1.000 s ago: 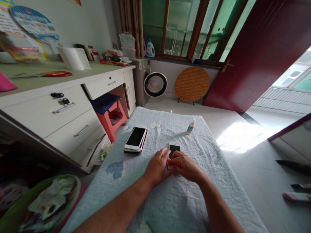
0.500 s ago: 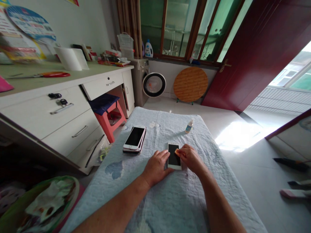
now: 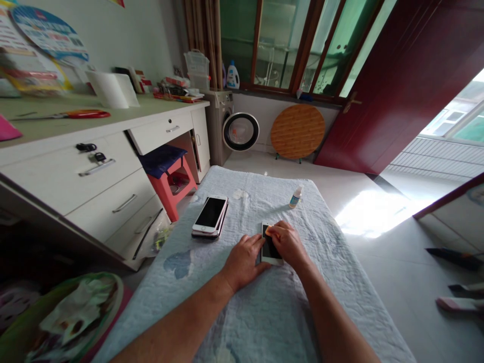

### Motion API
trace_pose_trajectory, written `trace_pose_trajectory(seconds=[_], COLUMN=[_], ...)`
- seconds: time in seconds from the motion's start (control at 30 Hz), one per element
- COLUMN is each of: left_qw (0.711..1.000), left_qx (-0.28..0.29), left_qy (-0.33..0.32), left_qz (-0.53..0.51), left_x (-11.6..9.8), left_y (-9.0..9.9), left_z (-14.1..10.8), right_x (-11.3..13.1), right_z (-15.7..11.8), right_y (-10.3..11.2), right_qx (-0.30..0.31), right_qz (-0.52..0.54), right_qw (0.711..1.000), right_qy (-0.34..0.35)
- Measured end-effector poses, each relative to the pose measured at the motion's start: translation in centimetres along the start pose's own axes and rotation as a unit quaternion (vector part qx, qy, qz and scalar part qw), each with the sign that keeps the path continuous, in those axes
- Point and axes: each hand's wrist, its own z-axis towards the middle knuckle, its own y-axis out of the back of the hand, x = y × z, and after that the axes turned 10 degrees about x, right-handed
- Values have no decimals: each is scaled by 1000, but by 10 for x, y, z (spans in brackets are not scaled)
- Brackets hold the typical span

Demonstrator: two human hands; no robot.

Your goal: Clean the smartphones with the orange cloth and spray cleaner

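A white smartphone (image 3: 270, 249) with a dark screen lies face up on the light-blue quilted cover (image 3: 260, 312). My left hand (image 3: 245, 259) braces it, fingers along its left edge and thumb by the bottom corner. Pinched in my right hand (image 3: 287, 243) is a small orange pad (image 3: 268, 230), pressed on the upper part of the screen; whether it is sponge or cloth I cannot tell. That hand hides the phone's right side. Left of my hands, another white smartphone (image 3: 210, 213) rests atop a stack. A small spray bottle (image 3: 296, 197) stands upright beyond my right hand.
A desk with drawers (image 3: 109, 186) runs along the left, bearing a paper roll (image 3: 109, 89) and red-handled scissors (image 3: 85, 114). A pink stool (image 3: 170, 184) is tucked beside it. At lower left stands a bin (image 3: 119, 297) with crumpled tissue. A washing machine (image 3: 217, 126) has its door open.
My right hand has slid the orange pad up and to the left across the screen. My left hand and the phone stay in place.
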Motion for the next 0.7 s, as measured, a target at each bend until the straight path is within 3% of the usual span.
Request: trace_pose_trajectory(seconds=[0.13, 0.43, 0.7], left_qw=[1000, 1000, 1000], left_qx=[-3, -4, 2], left_qy=[-8, 7, 7], left_qz=[-4, 17, 18], left_x=[-1, 5, 2], left_y=[1, -6, -3], left_z=[-1, 1, 1], right_x=[5, -16, -11], right_z=[-1, 2, 5], right_y=[0, -4, -5], right_qx=[18, -66, -53], right_qz=[5, -55, -72], right_qw=[999, 993, 993], right_qy=[30, -83, -72])
